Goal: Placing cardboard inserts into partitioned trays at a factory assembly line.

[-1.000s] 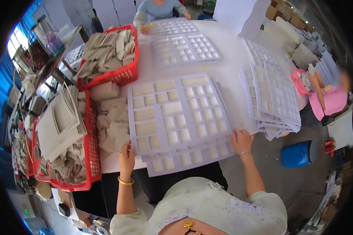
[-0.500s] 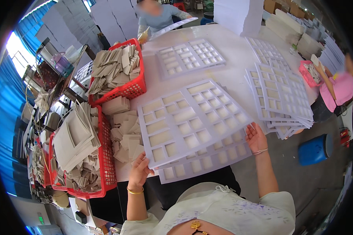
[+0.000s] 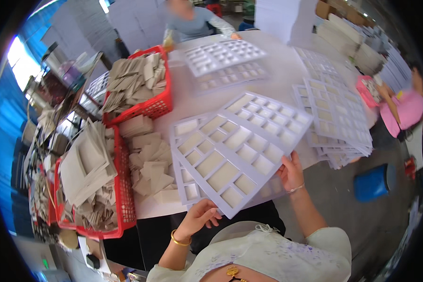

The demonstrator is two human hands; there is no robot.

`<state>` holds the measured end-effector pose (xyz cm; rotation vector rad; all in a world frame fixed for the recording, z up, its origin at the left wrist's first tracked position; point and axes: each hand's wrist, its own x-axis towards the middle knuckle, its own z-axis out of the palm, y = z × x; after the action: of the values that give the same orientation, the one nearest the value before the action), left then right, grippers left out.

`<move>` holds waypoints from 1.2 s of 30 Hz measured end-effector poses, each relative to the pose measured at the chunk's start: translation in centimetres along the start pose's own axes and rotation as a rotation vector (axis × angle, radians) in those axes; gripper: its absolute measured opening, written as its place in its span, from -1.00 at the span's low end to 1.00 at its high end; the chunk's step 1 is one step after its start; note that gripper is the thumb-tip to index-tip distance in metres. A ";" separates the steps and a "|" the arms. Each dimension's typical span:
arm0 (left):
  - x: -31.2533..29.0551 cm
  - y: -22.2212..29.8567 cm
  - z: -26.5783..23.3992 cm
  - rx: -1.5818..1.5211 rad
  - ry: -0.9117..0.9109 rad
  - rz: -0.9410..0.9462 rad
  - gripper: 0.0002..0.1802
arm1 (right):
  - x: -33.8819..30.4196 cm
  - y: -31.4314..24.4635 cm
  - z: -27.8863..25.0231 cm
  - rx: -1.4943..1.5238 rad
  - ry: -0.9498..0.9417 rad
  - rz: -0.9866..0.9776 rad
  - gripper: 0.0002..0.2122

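A white compartment tray [image 3: 211, 160], with pale board showing in many of its cells, is tilted and turned above the table. My right hand [image 3: 291, 175] grips its right edge, fingers wrapped round the rim. Just off the near-left edge is my left hand [image 3: 199, 220], palm inward, its fingers loosely bent and apart with nothing in them. Another white compartment tray [image 3: 183, 176] lies beneath the raised one, which hides most of it. Left of the trays, loose grey board pieces [image 3: 150, 162] are heaped on the table.
Two red baskets [image 3: 127, 207] [image 3: 162, 104] full of grey board pieces stand at left. More trays [image 3: 340, 115] are stacked at right. Across the table a person [image 3: 192, 23] holds a tray [image 3: 225, 54] over another. At far right sits a person in pink [image 3: 402, 110]; a blue drum [image 3: 371, 183] stands on the floor.
The tray in my hands has turned, its near edge swinging right. My left hand has let go and moved right. The person opposite has lowered a tray over the far one.
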<state>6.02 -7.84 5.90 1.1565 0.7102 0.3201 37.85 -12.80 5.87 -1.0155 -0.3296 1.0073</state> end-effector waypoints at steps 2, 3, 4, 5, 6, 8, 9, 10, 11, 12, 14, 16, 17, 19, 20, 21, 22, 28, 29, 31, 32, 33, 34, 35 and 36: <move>-0.9 0.2 -0.1 0.058 0.083 -0.008 -0.80 | 1.0 -1.5 -0.6 0.023 0.035 -0.030 -0.56; -1.6 0.0 -0.8 0.112 0.194 -0.010 -0.83 | 1.1 -2.0 -0.8 0.044 0.048 -0.040 -0.54; -2.0 -0.5 -1.9 0.132 0.274 0.030 -0.86 | 1.7 -2.5 -1.0 0.058 0.055 -0.085 -0.54; -2.5 -1.0 -3.1 0.149 0.361 0.070 -0.88 | 2.3 -3.1 -1.4 0.072 0.057 -0.121 -0.54; -2.2 -0.9 -4.0 0.118 0.437 0.126 -0.89 | 3.3 -4.5 -2.4 0.058 0.048 -0.180 -0.55; -1.3 -1.4 -4.6 0.200 0.634 0.314 -0.91 | 4.5 -9.3 -5.0 0.042 0.101 -0.308 -0.60; -1.0 -2.0 -6.0 0.331 0.750 0.441 -0.91 | 4.6 -11.0 -5.6 0.056 0.171 -0.374 -0.64; -0.7 -1.8 -6.5 0.577 0.953 0.514 -0.92 | 5.6 -12.6 -8.5 0.022 0.200 -0.426 -0.69; -1.0 -0.4 -6.3 0.914 1.098 0.438 -0.92 | 6.4 -14.3 -12.0 -0.017 0.230 -0.478 -0.74; -1.4 0.6 -6.9 1.204 1.141 0.479 -0.90 | 7.0 -15.8 -13.7 -0.013 0.281 -0.515 -0.79; -2.2 0.6 -8.3 1.492 1.187 0.498 -0.87 | 8.6 -18.0 -16.4 -0.023 0.360 -0.567 -0.85; -3.3 0.1 -9.0 1.265 1.188 0.318 -0.85 | 11.4 -19.2 -20.2 -0.048 0.436 -0.559 -0.88; -3.8 -0.1 -9.0 1.263 1.209 0.298 -0.85 | 13.2 -19.1 -23.0 -0.062 0.480 -0.535 -0.91; -4.4 -0.5 -8.7 1.383 1.188 0.340 -0.83 | 16.7 -18.3 -30.6 -0.268 0.621 -0.441 -0.66; -3.9 -1.0 -8.6 1.362 1.187 0.314 -0.79 | 17.3 -19.5 -37.8 -0.289 0.606 -0.448 -0.66; -3.5 -1.3 -8.5 1.341 1.148 0.399 -0.88 | 17.4 -21.0 -42.5 -1.076 1.008 -0.197 -0.23; -3.7 -1.3 -8.4 1.358 1.205 0.422 -0.90 | 17.8 -19.0 -42.5 -1.193 1.136 -0.186 -0.07; -4.9 -2.1 -8.0 0.934 1.142 0.142 -0.88 | 15.2 -14.9 -38.2 -1.415 1.170 -0.563 -0.25; -4.9 -2.5 -8.3 0.929 1.163 0.133 -0.88 | 15.2 -14.2 -35.5 -1.251 1.045 -0.699 -0.39; -4.8 -2.9 -8.8 1.099 1.202 0.289 -0.90 | 14.8 -13.7 -30.5 -1.080 0.908 -0.826 -0.52; -4.4 -2.6 -8.8 1.092 1.208 0.290 -0.90 | 14.5 -14.0 -28.1 -1.014 0.719 -0.799 -0.63; -4.0 -1.8 -8.5 1.234 1.246 0.394 -0.90 | 14.2 -14.1 -25.7 -0.942 0.533 -0.765 -0.74; -3.7 -1.4 -8.3 1.376 1.277 0.501 -0.91 | 13.8 -14.1 -23.1 -0.942 0.531 -0.770 -0.74; -3.8 -1.2 -8.1 1.378 1.280 0.505 -0.91 | 13.5 -14.1 -20.4 -0.908 0.444 -0.742 -0.81; -4.1 -1.2 -7.8 1.289 1.205 0.456 -0.88 | 13.1 -14.1 -17.9 -0.873 0.358 -0.714 -0.87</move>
<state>-2.28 -5.02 4.48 2.3752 1.8492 1.0783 64.07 -13.98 5.51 -1.6586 -0.7971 -0.0202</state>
